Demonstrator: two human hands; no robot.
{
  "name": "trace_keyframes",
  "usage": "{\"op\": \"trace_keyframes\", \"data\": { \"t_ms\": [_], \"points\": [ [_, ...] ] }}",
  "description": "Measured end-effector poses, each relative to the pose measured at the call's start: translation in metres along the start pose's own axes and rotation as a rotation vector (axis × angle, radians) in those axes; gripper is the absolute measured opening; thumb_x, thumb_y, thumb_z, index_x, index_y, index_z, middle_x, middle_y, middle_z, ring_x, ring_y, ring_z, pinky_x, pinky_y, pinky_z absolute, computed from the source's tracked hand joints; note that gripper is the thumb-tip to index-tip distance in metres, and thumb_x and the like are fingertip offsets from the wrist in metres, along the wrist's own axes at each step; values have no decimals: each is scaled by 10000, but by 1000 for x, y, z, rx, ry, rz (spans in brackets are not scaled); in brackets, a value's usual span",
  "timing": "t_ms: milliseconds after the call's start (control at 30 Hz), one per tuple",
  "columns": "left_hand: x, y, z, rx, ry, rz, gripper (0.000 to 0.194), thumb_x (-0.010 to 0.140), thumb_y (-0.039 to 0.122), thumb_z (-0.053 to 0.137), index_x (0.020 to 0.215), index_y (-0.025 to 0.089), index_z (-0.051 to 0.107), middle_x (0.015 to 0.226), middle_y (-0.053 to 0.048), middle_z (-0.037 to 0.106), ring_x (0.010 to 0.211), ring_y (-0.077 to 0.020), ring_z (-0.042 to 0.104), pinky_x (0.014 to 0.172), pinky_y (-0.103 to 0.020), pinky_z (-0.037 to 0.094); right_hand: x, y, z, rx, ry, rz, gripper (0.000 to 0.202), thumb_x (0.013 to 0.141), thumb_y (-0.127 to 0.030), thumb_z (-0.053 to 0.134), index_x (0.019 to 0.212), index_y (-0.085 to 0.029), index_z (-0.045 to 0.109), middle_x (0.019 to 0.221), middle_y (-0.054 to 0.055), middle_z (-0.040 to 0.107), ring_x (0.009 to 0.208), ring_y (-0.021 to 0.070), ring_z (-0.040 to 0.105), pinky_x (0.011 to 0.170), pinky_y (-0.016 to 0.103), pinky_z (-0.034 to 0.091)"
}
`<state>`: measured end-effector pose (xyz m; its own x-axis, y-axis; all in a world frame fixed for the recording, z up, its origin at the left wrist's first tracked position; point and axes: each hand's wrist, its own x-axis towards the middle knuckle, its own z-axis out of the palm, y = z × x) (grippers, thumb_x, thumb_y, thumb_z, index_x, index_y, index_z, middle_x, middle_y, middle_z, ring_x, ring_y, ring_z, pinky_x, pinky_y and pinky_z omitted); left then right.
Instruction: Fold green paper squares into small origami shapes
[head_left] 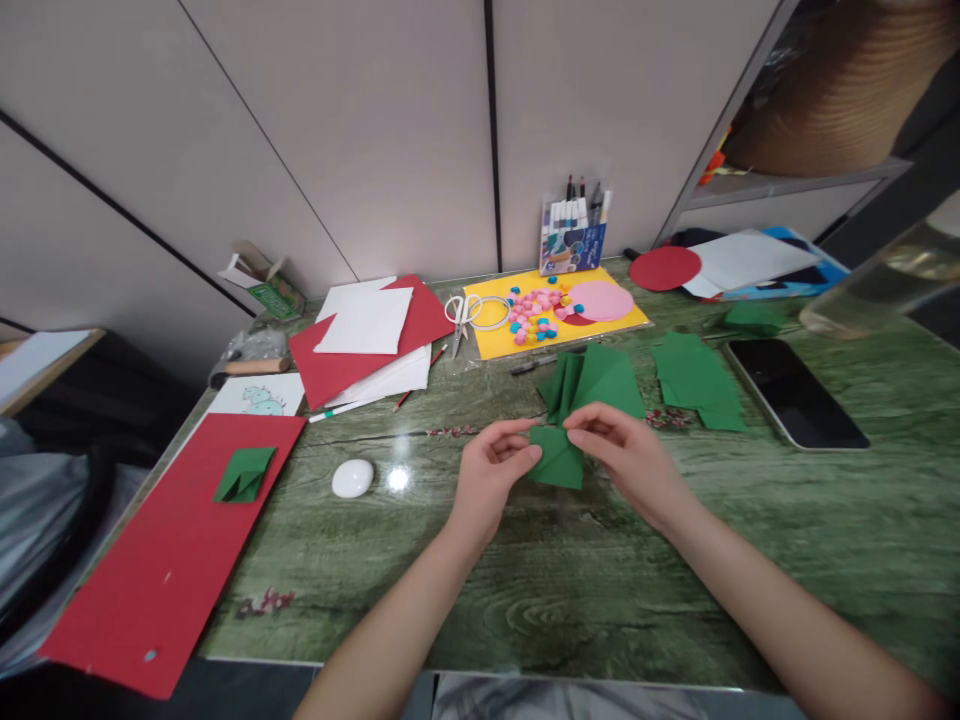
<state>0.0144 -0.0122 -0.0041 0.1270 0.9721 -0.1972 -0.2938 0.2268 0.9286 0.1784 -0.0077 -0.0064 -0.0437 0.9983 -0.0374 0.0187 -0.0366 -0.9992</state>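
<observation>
A small square of green paper (556, 462) is held up between both hands, a crease running across it. My left hand (491, 465) pinches its left edge between thumb and fingers. On the opposite side, my right hand (626, 455) grips the upper right corner in the same way. Just beyond the hands lies a pile of folded green paper (611, 378), partly covered by my right fingers. More green paper squares (697, 380) rest to the right of that pile. One folded green piece (246, 474) sits on the long red paper (161, 555) at the left.
Behind the hands are scissors (460, 318), a yellow sheet (491, 345) with pink and blue pellets, and a marker box (574, 240). A phone (796, 393) and a clear water container (877, 280) stand right. A white rounded object (352, 478) lies left of my left hand.
</observation>
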Motion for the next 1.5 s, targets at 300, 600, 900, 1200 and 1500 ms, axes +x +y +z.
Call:
{"op": "trace_keyframes", "data": {
  "t_ms": [300,600,900,1200,1500],
  "points": [
    [0,2,0,-93,4,-88,291,635,203,701,921,158,667,618,19,541,560,-67,473,517,-176,372,-1,-1,0,-11,-27,14,121,732,-303,609,802,-206,629,785,18,615,768,175,569,694,286,452],
    [4,1,-2,-263,10,-168,193,664,205,660,847,149,688,883,-61,670,638,-94,584,569,-202,418,-2,-6,1,-106,-117,-174,256,705,-134,498,867,-229,672,993,45,627,985,217,554,853,374,439],
    [3,1,-3,-340,5,-241,147,663,199,645,795,142,612,688,-21,648,640,-158,647,573,-220,422,-1,0,4,-102,10,26,175,706,-352,637,758,-204,560,608,-4,622,587,184,619,603,313,498],
    [2,-1,0,-59,28,-116,246,616,234,715,829,139,638,693,-2,612,541,-80,544,537,-212,393,0,0,2,-19,5,62,192,705,-358,642,761,-204,541,586,-28,602,559,172,626,593,291,480],
    [4,-1,-1,-203,95,-52,201,676,272,677,844,163,676,860,-32,647,733,-106,577,644,-219,446,-4,0,8,-43,-102,28,144,747,-281,603,852,-202,543,769,21,667,730,199,657,691,324,502]
  ]
}}
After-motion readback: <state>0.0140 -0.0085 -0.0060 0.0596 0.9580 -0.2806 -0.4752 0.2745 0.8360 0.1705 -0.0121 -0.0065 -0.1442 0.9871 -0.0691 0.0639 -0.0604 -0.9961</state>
